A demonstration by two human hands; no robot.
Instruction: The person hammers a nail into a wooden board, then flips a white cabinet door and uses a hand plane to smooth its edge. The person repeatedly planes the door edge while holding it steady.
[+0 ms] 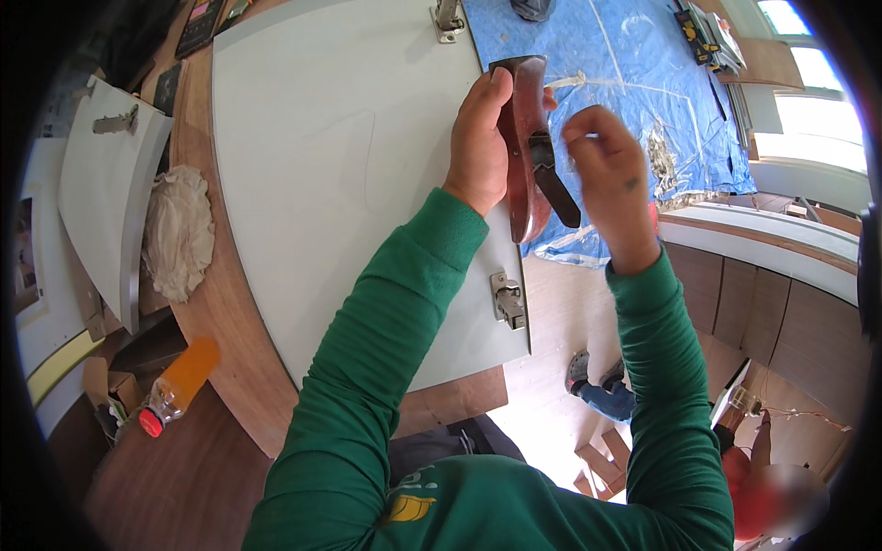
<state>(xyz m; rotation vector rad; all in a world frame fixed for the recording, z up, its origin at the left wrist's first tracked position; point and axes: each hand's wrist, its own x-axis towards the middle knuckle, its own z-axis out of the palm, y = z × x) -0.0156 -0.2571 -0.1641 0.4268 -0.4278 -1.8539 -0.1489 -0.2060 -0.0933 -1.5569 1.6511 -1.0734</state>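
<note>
Wooden flooring and a curved brown worktop [230, 340] fill the room below, with a blue tarpaulin [634, 83] spread across the floor at about one o'clock and white-topped cabinets [781, 248] running off at three o'clock. On the worktop lies the biggest piece, a pale grey cabinet door [349, 165], flat, with one metal hinge [507, 300] fixed to its right edge near the centre of the view and another hinge [447, 20] at its top edge, twelve o'clock. A second, smaller grey panel [110, 193] leans at nine o'clock, and a crumpled cloth [179, 230] sits just beside it. Down at eight o'clock an orange bottle [179, 381] with a red cap lies on its side.

Over the door's right edge, around one o'clock from centre, the person in green sleeves holds a reddish-brown wooden hand plane [525, 138] upright in the air. The left hand [480, 138] is wrapped firmly around its body. The right hand [606, 165] is curled just beside it, fingertips pinched together near the dark iron [556, 188] that sticks out of the plane; whether they hold anything I cannot tell.

To my eye the plane is being adjusted, not yet put to the door. Both hinges look already mounted, and I see no shavings on the panel, so any trimming seems still ahead.
</note>
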